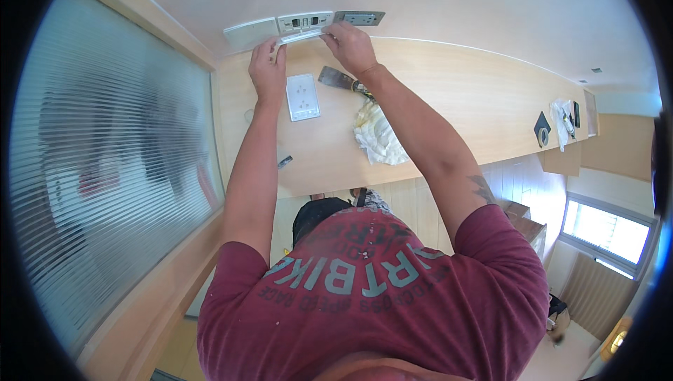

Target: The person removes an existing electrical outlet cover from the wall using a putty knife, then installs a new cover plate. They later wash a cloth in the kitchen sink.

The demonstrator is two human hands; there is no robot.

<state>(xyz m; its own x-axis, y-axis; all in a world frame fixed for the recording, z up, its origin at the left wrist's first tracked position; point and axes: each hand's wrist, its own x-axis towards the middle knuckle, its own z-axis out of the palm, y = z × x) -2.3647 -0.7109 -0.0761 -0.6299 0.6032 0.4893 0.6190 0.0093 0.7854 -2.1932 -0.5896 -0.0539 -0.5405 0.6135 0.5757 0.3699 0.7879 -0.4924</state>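
My left hand (pixel 268 71) and my right hand (pixel 352 47) reach up to the wall, each pinching one end of a thin white cover plate (pixel 303 35). The plate is tilted just below a white socket insert (pixel 306 21) with dark openings. To the insert's left is a blank white wall plate (pixel 251 35); to its right is a grey metal plate (pixel 360 18). Beneath my hands, another white socket plate (pixel 303 98) lies on the wooden counter. Near my right forearm lie a putty knife (pixel 337 78) and a crumpled white cloth or bag (pixel 379 137).
The light wood counter (pixel 449 79) runs along the wall. On its left stands a ribbed glass panel (pixel 119 150) in a wood frame. A small dark piece (pixel 284 162) lies near the front edge. Far right are a tape roll (pixel 543 135) and white plastic (pixel 562 121).
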